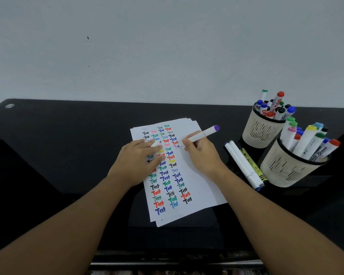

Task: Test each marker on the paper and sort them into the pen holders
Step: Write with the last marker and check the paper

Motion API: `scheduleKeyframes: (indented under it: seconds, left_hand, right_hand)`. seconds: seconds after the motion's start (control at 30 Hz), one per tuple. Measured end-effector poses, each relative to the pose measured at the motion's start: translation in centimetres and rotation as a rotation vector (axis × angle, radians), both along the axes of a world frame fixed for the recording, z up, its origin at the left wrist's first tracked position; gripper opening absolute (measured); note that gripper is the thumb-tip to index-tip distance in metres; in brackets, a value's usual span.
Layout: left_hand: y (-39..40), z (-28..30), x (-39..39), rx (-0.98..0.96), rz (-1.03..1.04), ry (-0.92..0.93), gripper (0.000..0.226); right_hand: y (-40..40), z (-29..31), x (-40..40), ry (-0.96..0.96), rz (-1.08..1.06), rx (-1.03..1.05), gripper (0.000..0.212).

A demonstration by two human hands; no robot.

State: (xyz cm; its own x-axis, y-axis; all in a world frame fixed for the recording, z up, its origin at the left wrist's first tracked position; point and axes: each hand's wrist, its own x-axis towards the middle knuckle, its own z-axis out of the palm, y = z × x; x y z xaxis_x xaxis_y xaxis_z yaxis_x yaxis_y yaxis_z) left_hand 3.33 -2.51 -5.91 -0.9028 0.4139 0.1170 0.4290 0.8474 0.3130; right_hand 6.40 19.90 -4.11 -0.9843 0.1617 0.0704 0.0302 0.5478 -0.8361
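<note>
Your right hand (202, 153) has its grip curled round a white marker (202, 134) with a purple end cap, tip down on the paper (197, 187) and barrel slanting up and away to the right of the grip. The tip meets the sheet just left of your fingers, beside the topmost words of the right-hand column (rows of "Test" in many colours fill the sheet). Your left hand (139, 161) lies on the paper well left of that grip, fingers fairly straight; a small white piece, seemingly the marker's cap (155, 143), sits under its fingertips, though you cannot tell how it is held. Right of your writing grip, three markers (244, 165) lie on the black bench (68, 145), and beyond them stand two cream pen holders: near holder (286, 171) and far holder (261, 132), both full of markers.
</note>
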Motion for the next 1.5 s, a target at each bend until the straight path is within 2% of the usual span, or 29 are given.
scheduleKeyframes:
  seconds: [0.8,0.9,1.0,1.1,1.17,1.23,1.33,1.37,1.43,1.5]
  left_hand:
    - [0.1,0.3,0.2,0.014,-0.006,0.001,0.058]
    - [0.1,0.6,0.5,0.023,-0.006,0.011,0.059]
    - [0.1,0.9,0.6,0.105,0.034,-0.051,0.071]
    - [-0.1,1.3,0.5,0.266,0.135,-0.184,0.079]
    - [0.0,1.6,0.2,0.284,0.185,-0.207,0.073]
    - [0.7,1.9,0.1,0.276,0.213,-0.182,0.064]
    - [2.1,1.6,0.3,0.296,0.288,-0.088,0.048]
    - [2.4,1.3,0.4,0.297,0.317,-0.048,0.043]
    - [2.4,0.4,0.6,0.325,0.356,0.01,0.037]
    - [2.0,-0.2,0.6,0.323,0.361,0.06,0.033]
  right_hand:
    - [0.1,-0.4,-0.3,0.017,-0.01,0.022,0.021]
    - [0.2,-0.4,-0.2,0.06,-0.024,-0.046,0.016]
    - [0.6,-0.5,-0.1,0.136,-0.025,-0.204,0.006]
    - [0.6,-0.6,0.1,0.181,-0.005,-0.249,0.009]
    - [0.6,-0.7,0.1,0.172,-0.009,-0.245,0.01]
    - [0.6,-0.8,0.1,0.127,-0.007,-0.197,0.02]
    - [0.7,-0.3,0.5,0.054,0.056,-0.125,0.06]
    - [0.7,-0.1,0.5,0.03,0.079,-0.134,0.068]
    - [0.8,-0.1,0.4,0.013,0.107,-0.188,0.066]
    - [0.9,-0.2,0.3,0.019,0.119,-0.274,0.053]
